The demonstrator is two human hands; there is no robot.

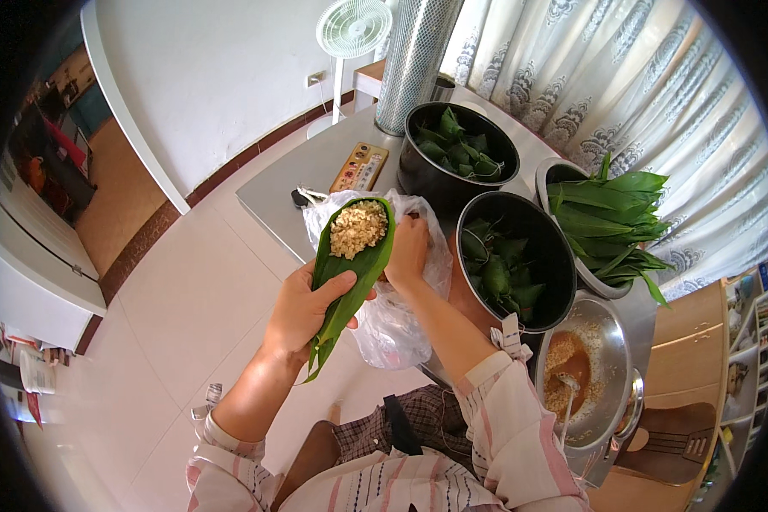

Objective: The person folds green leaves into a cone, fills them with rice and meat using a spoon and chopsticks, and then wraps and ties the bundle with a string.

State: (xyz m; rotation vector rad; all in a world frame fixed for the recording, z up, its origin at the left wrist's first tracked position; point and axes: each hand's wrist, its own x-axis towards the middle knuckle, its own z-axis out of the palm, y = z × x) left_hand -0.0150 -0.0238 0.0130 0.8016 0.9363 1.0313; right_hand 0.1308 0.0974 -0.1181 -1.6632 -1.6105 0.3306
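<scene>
Long green leaves (pixel 358 281), folded into a trough, rest in my left hand (pixel 313 307), which grips them with the thumb on top. A mound of rice grains (pixel 359 229) fills their upper end. My right hand (pixel 411 249) reaches into a translucent plastic bag (pixel 393 326) just to the right; its fingertips are hidden, so I cannot tell what they hold. Leaf-wrapped parcels lie in two dark pots (pixel 459 148) (pixel 517 262). At the right, a metal basin (pixel 605 384) contains rice, brownish liquid and a spoon (pixel 568 382).
Loose green leaves (pixel 605 211) overhang a grey-rimmed container (pixel 608 289) at the right. A patterned box (pixel 360 168) and a tall mesh-patterned cylinder (pixel 416 64) stand on the metal table (pixel 272 189). A white fan (pixel 355 29) is behind, and a brown chair (pixel 669 441) at lower right.
</scene>
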